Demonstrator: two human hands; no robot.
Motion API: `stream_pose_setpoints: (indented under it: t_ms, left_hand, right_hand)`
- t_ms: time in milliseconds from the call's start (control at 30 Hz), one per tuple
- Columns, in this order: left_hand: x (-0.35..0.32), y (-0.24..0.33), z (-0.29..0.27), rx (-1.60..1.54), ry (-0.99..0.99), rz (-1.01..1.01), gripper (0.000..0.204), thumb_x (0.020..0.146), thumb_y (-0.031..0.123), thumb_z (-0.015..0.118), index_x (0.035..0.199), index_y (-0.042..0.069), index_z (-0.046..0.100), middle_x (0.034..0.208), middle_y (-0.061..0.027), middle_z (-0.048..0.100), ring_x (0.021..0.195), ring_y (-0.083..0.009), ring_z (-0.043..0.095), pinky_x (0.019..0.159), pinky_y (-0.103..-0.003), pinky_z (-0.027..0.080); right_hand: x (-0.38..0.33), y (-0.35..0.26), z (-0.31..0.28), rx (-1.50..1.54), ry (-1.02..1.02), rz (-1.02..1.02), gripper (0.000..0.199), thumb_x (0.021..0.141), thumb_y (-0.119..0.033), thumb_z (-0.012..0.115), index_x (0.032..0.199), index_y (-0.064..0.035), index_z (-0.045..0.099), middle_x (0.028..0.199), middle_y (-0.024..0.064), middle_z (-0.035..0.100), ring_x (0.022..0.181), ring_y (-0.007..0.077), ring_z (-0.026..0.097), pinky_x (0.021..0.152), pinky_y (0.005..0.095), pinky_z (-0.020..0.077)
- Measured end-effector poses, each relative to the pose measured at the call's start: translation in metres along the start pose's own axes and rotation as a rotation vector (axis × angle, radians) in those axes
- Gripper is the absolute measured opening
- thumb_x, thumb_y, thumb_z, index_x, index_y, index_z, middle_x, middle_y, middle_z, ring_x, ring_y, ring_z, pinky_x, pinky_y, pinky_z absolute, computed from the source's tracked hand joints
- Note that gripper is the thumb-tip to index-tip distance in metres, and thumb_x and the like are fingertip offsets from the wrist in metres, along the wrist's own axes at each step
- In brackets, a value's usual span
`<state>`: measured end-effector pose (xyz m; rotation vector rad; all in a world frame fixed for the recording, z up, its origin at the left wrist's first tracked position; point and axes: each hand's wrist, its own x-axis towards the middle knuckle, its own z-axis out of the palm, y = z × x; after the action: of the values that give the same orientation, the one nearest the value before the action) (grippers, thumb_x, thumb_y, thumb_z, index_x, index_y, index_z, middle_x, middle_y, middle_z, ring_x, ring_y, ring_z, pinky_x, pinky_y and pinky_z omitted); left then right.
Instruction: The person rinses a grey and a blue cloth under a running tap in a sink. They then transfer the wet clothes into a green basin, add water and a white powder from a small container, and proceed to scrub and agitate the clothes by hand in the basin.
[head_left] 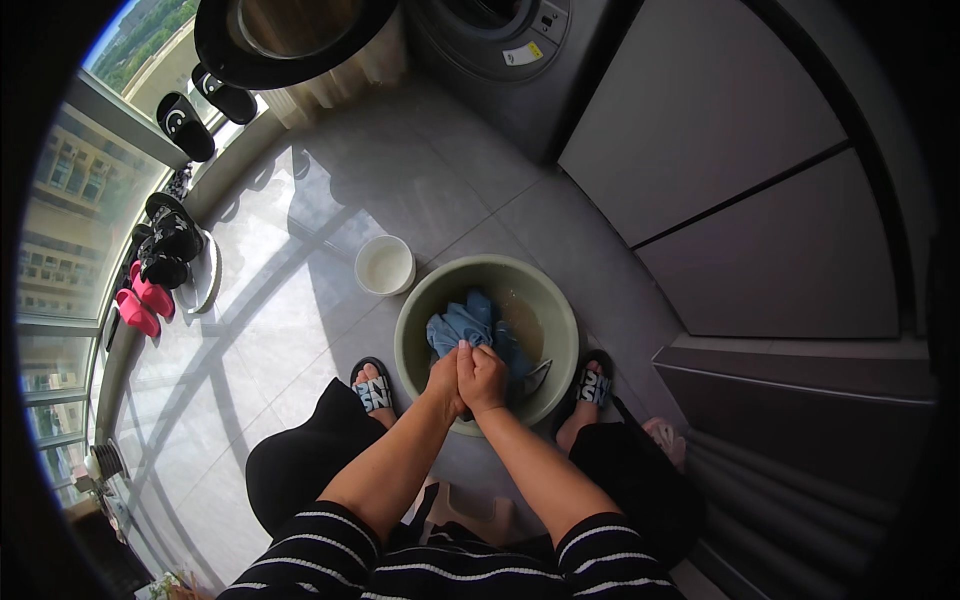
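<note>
A pale green basin (560, 300) stands on the floor between my feet, with murky water (522, 318) in it. Blue cloth (462, 322) is bunched up in the basin, partly out of the water. My left hand (446, 382) and my right hand (482, 377) are pressed together over the near side of the basin, both closed on the cloth. Most of the fingers are hidden under the hands. Beside my right hand, a light-edged piece (537, 376) rests against the basin's inner wall; I cannot make out what it is.
A small white bowl (385, 265) sits left of the basin. Slippers and shoes (170, 240) line the window ledge at left. A washing machine (500, 50) with its round door (290, 40) swung out is at the back. Grey cabinets (740, 190) stand at right.
</note>
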<state>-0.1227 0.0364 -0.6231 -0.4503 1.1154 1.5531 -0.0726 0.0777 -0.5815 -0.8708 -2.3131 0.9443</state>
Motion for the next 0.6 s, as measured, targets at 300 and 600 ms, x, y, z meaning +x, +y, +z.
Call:
stream_pose_setpoints:
  t_ms: [300, 600]
  left_hand:
    - [0.037, -0.056, -0.047, -0.471, -0.491, 0.368, 0.036, 0.092, 0.032, 0.047, 0.11, 0.003, 0.056, 0.087, -0.0085, 0.063, 0.078, -0.0215, 0.06, 0.068, -0.03, 0.049]
    - [0.088, -0.053, -0.094, -0.016, -0.312, 0.592, 0.045, 0.092, 0.042, 0.048, 0.114, 0.003, 0.056, 0.075, -0.0061, 0.056, 0.059, -0.0206, 0.05, 0.059, -0.034, 0.047]
  right_hand:
    - [-0.005, -0.028, 0.005, 0.147, 0.082, -0.037, 0.035, 0.089, -0.023, 0.056, 0.061, -0.0017, 0.054, 0.061, 0.0143, 0.053, 0.06, 0.036, 0.053, 0.055, 0.0423, 0.0419]
    - [0.003, -0.033, 0.008, 0.214, 0.069, -0.045, 0.034, 0.091, -0.022, 0.053, 0.064, -0.0008, 0.054, 0.064, 0.0163, 0.055, 0.063, 0.0364, 0.055, 0.056, 0.0413, 0.0414]
